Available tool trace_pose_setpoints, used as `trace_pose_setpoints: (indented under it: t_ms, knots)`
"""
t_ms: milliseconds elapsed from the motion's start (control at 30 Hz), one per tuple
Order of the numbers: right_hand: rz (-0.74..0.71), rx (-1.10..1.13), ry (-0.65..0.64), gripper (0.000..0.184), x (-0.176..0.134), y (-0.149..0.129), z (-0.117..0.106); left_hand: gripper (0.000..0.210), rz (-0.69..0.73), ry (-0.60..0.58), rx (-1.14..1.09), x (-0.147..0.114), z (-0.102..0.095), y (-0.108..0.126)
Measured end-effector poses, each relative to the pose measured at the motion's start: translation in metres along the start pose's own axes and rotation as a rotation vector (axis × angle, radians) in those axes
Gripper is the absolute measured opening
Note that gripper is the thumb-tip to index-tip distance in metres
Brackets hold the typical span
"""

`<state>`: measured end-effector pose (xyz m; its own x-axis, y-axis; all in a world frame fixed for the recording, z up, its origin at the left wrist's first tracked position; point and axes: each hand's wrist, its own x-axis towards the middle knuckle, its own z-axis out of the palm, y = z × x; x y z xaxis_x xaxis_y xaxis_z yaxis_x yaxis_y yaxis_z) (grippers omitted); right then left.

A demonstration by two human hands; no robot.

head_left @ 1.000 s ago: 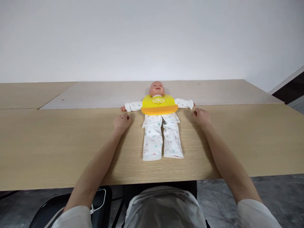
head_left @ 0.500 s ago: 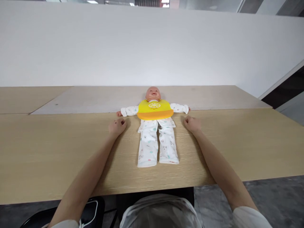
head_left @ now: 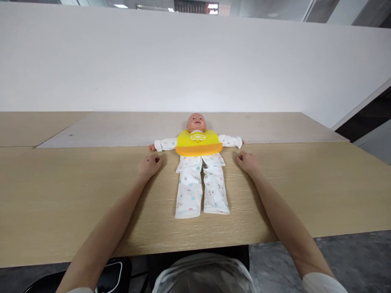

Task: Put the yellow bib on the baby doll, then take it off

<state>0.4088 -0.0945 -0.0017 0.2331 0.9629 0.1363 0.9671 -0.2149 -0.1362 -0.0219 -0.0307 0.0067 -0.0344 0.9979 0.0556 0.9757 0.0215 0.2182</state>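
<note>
A baby doll (head_left: 196, 123) lies on its back with its head toward the wall and its arms stretched out sideways. Around its neck is a yellow bib (head_left: 198, 140) with a citrus-slice print and an orange pocket edge. The doll wears a white patterned top and white patterned trousers (head_left: 189, 193). My left hand (head_left: 150, 165) rests on the table as a loose fist, just below the doll's hand on that side. On the other side my right hand (head_left: 247, 161) rests in a fist below the doll's other hand. Neither fist touches the doll, and nothing shows in them.
The wooden table (head_left: 76, 195) runs across the view, with a greyish strip (head_left: 122, 128) along its back. A white wall (head_left: 195, 61) rises behind it. Below the front edge are a black chair (head_left: 122, 276) and grey floor.
Both fists and the doll stay in place on the table. The view has tilted slightly, so everything appears a little lower.
</note>
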Motion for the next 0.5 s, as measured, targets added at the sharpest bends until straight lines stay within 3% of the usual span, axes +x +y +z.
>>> trace_pose_setpoints:
  t_ms: [500]
  knots:
    - [0.014,0.041,-0.025,0.025,-0.0008,-0.0015,-0.0038,0.025,0.013,0.014,0.030,-0.0010,0.0000,-0.0005]
